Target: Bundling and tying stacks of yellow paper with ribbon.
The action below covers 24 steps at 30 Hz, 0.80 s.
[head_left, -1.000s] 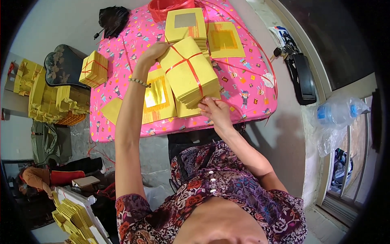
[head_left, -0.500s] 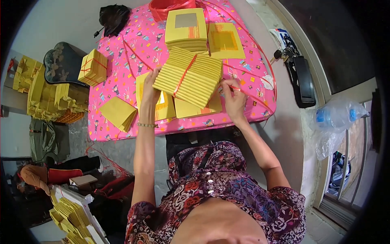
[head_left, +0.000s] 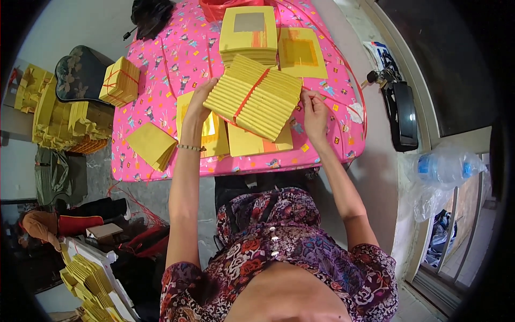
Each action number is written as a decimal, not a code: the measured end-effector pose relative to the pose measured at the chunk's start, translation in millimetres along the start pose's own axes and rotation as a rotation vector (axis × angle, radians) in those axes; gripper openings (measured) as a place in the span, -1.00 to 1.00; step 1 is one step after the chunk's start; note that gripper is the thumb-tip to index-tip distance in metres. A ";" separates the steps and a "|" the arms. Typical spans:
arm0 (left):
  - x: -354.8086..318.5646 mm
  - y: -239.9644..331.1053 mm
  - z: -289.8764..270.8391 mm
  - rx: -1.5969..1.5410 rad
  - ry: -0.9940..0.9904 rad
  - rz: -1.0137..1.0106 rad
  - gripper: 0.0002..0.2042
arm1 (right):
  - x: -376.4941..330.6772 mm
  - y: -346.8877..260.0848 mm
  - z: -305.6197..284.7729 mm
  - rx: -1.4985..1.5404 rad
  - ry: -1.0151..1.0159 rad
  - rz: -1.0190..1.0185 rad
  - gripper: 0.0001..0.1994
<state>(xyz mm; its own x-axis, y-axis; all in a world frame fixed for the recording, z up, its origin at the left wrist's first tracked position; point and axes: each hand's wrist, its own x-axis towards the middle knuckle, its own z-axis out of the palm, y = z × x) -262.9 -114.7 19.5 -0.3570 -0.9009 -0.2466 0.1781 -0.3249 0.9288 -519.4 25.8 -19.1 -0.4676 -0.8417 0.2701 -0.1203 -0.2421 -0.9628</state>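
Observation:
A thick bundle of folded yellow paper pieces (head_left: pixel 230 91) is held tilted over the pink-covered table, with a red ribbon (head_left: pixel 251 95) wrapped across its middle. My left hand (head_left: pixel 197 104) grips the bundle's left end, its fingers partly hidden behind it. At the right end, my right hand (head_left: pixel 316 118) is closed in a pinch on the ribbon, beside the bundle. Under the bundle lie yellow sheets (head_left: pixel 260 145) with orange marks, partly covered. A folded yellow piece (head_left: pixel 151 146) rests to the left of my left wrist.
Behind the bundle stands a stack of yellow pieces (head_left: pixel 230 35), with a flat yellow sheet (head_left: pixel 319 67) beside it. A tied yellow bundle (head_left: pixel 120 81) sits at the table's left edge. Loose ribbon trails over the pink cloth (head_left: pixel 161 102). A black bag (head_left: pixel 150 19) lies far left.
The bundle has shifted slightly right and turned a little, still in my left hand. My right hand has moved slightly right and up, still pinching the ribbon.

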 end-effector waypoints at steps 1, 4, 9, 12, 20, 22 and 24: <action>-2.1 2.5 5.5 0.009 0.007 -0.010 -0.68 | 0.4 1.0 3.3 0.003 0.000 -0.007 -0.87; 4.5 3.1 4.9 0.025 -0.037 -0.063 -0.68 | -2.6 -1.1 12.8 0.011 0.087 -0.049 -0.86; -14.7 11.3 17.5 0.029 0.027 0.077 -0.64 | 3.8 -22.9 20.3 0.097 0.143 -0.150 -0.85; -18.4 16.4 7.0 -0.063 -0.016 0.197 -0.62 | 21.7 -60.5 18.2 0.000 0.030 -0.149 -0.84; -38.1 -29.1 2.7 -0.343 0.121 0.386 -0.60 | 39.0 -68.5 5.9 -0.064 -0.338 -0.222 -0.89; -49.6 -41.7 -4.4 -0.398 0.107 0.352 -0.62 | 34.5 -78.2 1.7 -0.072 -0.379 -0.251 -0.91; -56.4 -43.5 -7.2 -0.426 0.103 0.337 -0.64 | 34.9 -87.7 -1.2 -0.119 -0.469 -0.155 -0.93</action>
<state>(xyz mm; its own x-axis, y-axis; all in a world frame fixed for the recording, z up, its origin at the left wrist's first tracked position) -243.9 -51.9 -8.9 -0.1281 -0.9918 -0.0011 0.6299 -0.0822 0.7723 -526.2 18.2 74.8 0.0042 -0.9330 0.3598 -0.2691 -0.3476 -0.8982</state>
